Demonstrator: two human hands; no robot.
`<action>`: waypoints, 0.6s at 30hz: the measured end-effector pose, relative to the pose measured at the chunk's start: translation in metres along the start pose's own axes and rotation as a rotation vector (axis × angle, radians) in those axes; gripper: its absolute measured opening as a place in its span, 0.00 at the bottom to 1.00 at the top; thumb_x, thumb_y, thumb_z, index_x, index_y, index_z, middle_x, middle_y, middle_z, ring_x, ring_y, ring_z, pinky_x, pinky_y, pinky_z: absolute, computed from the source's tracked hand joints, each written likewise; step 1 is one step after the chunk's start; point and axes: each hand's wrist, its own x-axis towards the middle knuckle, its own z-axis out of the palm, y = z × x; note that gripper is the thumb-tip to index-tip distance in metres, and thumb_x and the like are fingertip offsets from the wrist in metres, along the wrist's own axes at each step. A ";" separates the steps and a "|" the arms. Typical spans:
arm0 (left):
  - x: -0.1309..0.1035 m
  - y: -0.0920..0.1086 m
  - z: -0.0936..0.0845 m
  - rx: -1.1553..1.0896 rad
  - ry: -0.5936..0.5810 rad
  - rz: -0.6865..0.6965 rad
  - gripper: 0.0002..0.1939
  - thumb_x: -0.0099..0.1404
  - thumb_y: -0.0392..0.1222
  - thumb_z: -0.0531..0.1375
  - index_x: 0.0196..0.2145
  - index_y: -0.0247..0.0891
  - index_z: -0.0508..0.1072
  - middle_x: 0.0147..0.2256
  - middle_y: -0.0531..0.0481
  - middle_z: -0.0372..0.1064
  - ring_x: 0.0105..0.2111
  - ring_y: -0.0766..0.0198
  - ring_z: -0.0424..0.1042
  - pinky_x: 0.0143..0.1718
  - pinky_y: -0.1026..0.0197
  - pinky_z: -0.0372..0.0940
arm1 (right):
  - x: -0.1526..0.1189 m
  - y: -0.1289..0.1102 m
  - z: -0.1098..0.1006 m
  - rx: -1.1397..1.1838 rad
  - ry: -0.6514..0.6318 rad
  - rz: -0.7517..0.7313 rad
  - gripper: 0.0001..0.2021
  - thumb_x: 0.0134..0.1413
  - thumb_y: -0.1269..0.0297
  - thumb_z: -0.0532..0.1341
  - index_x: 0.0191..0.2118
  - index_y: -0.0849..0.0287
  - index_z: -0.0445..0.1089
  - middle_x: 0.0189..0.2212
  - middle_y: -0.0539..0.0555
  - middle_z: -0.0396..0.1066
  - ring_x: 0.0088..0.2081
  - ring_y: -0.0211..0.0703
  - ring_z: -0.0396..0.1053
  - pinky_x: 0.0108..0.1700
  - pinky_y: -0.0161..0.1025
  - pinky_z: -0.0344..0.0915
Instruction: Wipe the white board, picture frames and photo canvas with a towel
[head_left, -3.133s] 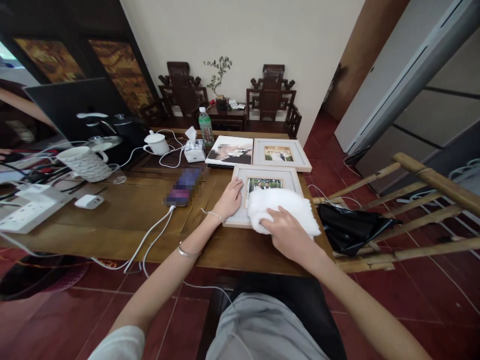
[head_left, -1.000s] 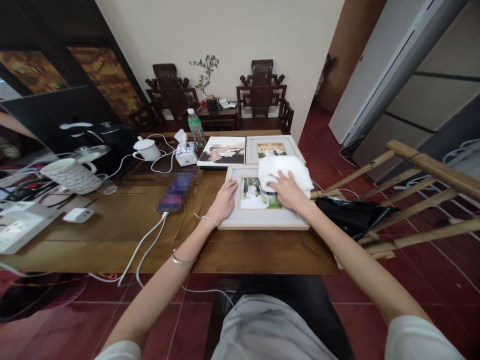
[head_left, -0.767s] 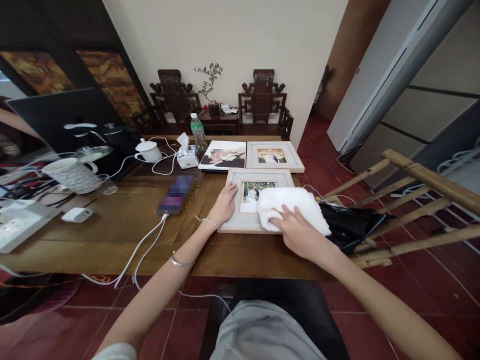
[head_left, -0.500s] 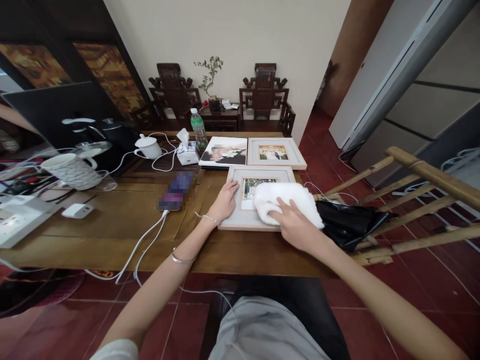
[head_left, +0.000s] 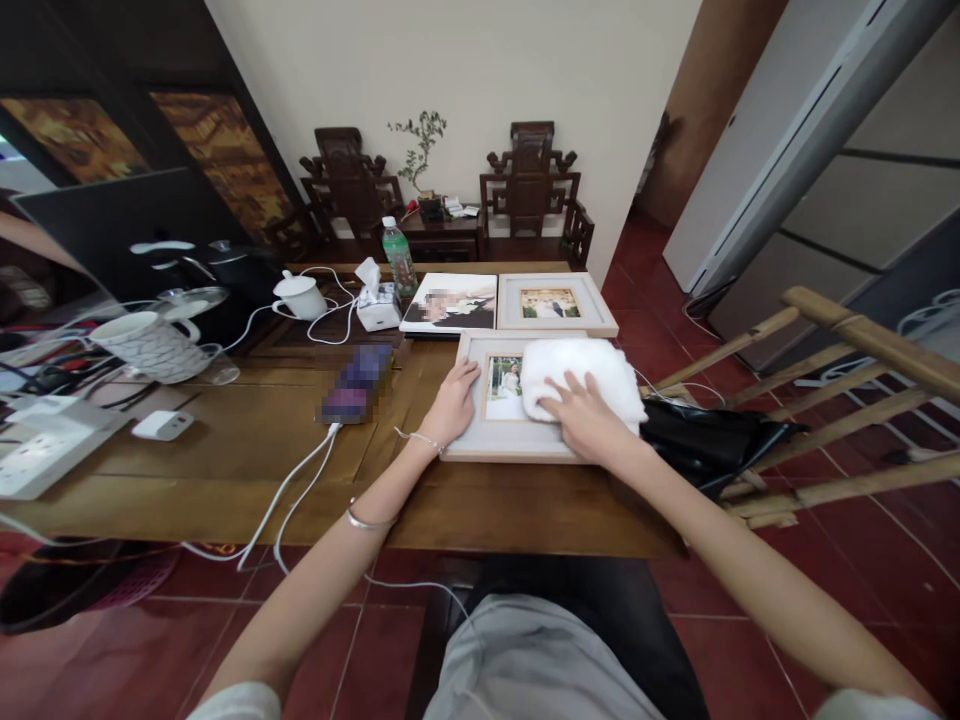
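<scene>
On pale photo frame [head_left: 510,432] — fluffy white cloth [head_left: 579,358].

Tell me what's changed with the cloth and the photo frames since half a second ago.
The right hand has slid the white cloth away from the person and slightly rightward over the near frame, uncovering more of its photo's left side. Nothing was newly grasped or released. The left hand stays on that frame's left edge; the far frame hasn't visibly moved.

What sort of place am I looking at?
Probably a living room in a home: carved wooden chairs stand on either side of a potted plant, and a photo frame lies on the wooden table.
</scene>
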 end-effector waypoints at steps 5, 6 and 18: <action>0.000 0.002 -0.002 0.013 -0.026 -0.003 0.29 0.58 0.22 0.49 0.56 0.29 0.70 0.60 0.34 0.65 0.66 0.48 0.56 0.66 0.39 0.53 | -0.061 -0.037 -0.033 0.141 -0.125 -0.132 0.30 0.50 0.83 0.48 0.58 0.62 0.68 0.61 0.67 0.63 0.65 0.63 0.55 0.61 0.59 0.55; 0.000 0.002 -0.002 0.017 -0.026 0.001 0.29 0.58 0.22 0.49 0.56 0.29 0.70 0.60 0.35 0.65 0.66 0.48 0.56 0.66 0.39 0.53 | -0.064 -0.040 -0.035 0.168 -0.132 -0.149 0.30 0.50 0.83 0.48 0.58 0.62 0.68 0.62 0.67 0.63 0.65 0.63 0.55 0.62 0.59 0.55; 0.000 -0.004 -0.001 0.008 -0.038 0.017 0.29 0.58 0.23 0.49 0.57 0.31 0.70 0.60 0.37 0.65 0.66 0.49 0.56 0.67 0.39 0.52 | 0.057 0.043 0.015 0.084 0.181 0.027 0.30 0.51 0.83 0.49 0.61 0.70 0.64 0.63 0.71 0.60 0.67 0.64 0.48 0.64 0.62 0.46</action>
